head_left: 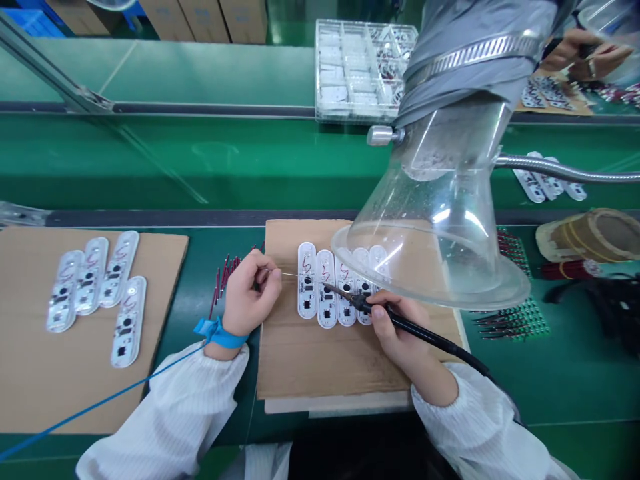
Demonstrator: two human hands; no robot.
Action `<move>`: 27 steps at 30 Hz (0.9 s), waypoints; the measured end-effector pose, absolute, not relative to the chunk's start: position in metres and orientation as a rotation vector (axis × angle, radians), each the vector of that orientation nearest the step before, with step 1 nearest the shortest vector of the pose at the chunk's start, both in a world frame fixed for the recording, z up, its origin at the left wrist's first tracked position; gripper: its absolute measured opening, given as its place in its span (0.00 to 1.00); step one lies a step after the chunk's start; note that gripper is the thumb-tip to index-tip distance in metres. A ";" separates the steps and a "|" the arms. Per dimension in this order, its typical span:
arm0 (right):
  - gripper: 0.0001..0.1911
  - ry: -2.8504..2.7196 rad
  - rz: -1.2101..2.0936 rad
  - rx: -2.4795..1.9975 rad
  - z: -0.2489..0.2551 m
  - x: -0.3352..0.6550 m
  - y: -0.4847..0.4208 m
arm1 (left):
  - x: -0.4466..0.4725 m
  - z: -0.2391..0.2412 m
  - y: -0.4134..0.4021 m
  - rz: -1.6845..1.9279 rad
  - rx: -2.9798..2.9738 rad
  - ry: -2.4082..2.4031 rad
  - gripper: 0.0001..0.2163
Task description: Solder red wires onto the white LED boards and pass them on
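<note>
A row of several white oblong circuit boards lies on a cardboard sheet, each with dark chips and a short red wire. My right hand grips a black soldering iron, its tip over the second board from the left. In my left hand, finger and thumb pinch a thin strand of solder wire that reaches to the leftmost board. A blue wrist strap with a cord circles my left wrist. The clear hood covers part of the right-hand boards.
A clear fume hood hangs low over the boards. On the left, more boards lie on another cardboard sheet. Red wires, green panels and a tape-wrapped pot flank the work. A compartment box and a co-worker's hands are beyond.
</note>
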State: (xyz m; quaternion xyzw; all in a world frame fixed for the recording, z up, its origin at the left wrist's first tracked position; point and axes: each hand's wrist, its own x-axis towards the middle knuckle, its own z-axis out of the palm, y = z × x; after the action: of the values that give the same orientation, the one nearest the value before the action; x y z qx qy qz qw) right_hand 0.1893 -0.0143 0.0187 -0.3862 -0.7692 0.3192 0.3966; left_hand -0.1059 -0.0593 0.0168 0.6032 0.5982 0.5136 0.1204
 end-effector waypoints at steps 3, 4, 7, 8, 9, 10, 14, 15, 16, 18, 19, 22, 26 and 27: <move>0.10 -1.956 0.772 -0.962 0.023 0.187 -0.014 | -0.106 0.016 -0.059 1.494 1.759 1.777 0.07; 0.10 -1.962 0.757 -0.959 0.025 0.186 -0.014 | -0.107 0.015 -0.060 1.497 1.757 1.791 0.07; 0.08 -1.975 0.697 -0.969 0.024 0.190 -0.015 | -0.107 0.014 -0.060 1.510 1.748 1.806 0.07; 0.08 -1.965 0.683 -0.984 0.022 0.192 -0.016 | -0.107 0.014 -0.060 1.510 1.747 1.801 0.07; 0.07 -1.949 0.679 -1.002 0.020 0.195 -0.017 | -0.107 0.014 -0.060 1.505 1.749 1.791 0.07; 0.07 -1.928 0.687 -1.022 0.017 0.198 -0.018 | -0.107 0.014 -0.060 1.497 1.755 1.775 0.07; 0.10 -1.870 0.753 -1.075 0.011 0.204 -0.019 | -0.104 0.016 -0.060 1.452 1.777 1.694 0.07; 0.11 -1.869 0.755 -1.081 0.011 0.204 -0.019 | -0.104 0.017 -0.060 1.438 1.777 1.686 0.07; 0.12 -1.869 0.750 -1.085 0.012 0.204 -0.019 | -0.103 0.017 -0.059 1.424 1.774 1.683 0.06; 0.14 -1.868 0.730 -1.078 0.014 0.202 -0.019 | -0.103 0.017 -0.059 1.403 1.762 1.688 0.06; 0.15 -1.863 0.721 -1.071 0.015 0.201 -0.019 | -0.102 0.017 -0.059 1.396 1.756 1.691 0.06; 0.15 -1.871 0.739 -1.051 0.017 0.199 -0.018 | -0.103 0.016 -0.059 1.392 1.755 1.693 0.06; 0.14 -1.913 0.771 -1.002 0.019 0.196 -0.015 | -0.103 0.016 -0.058 1.404 1.774 1.681 0.06; 0.13 -1.917 0.764 -0.989 0.019 0.196 -0.015 | -0.103 0.016 -0.058 1.410 1.775 1.679 0.06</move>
State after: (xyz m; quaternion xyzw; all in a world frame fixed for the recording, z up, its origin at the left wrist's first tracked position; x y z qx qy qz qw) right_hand 0.1957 -0.0147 0.0192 -0.3934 -0.7628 0.3038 0.4137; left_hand -0.1027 -0.0582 0.0160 0.6212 0.5875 0.4934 0.1595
